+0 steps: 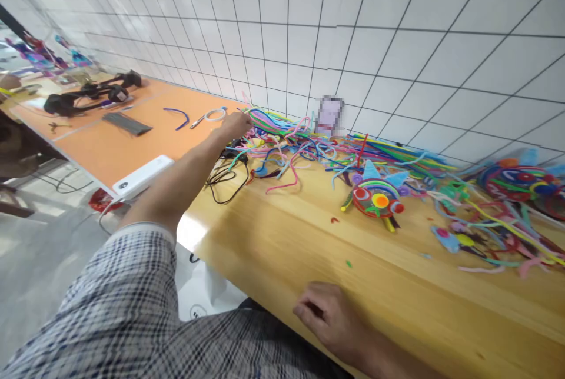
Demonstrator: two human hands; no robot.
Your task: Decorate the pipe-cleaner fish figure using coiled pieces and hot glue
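My left hand (237, 126) reaches to the left end of a heap of coloured pipe cleaners (273, 123) by the wall. Its fingers are closed at the bundle, and what they hold is too small to make out. My right hand (329, 314) rests at the front edge of the wooden table (282, 238), fingers curled with nothing seen in them. Beyond it sits a round craft face (377, 199) with blue points, an orange nose and red pompoms.
A phone (330, 115) leans on the tiled wall. On the orange table (154, 102) lie a white power bank (143, 176), a grey bundle (127, 123) and black straps (92, 93). More craft pieces (512, 182) are at the right. A black cable (225, 179) lies below my left hand.
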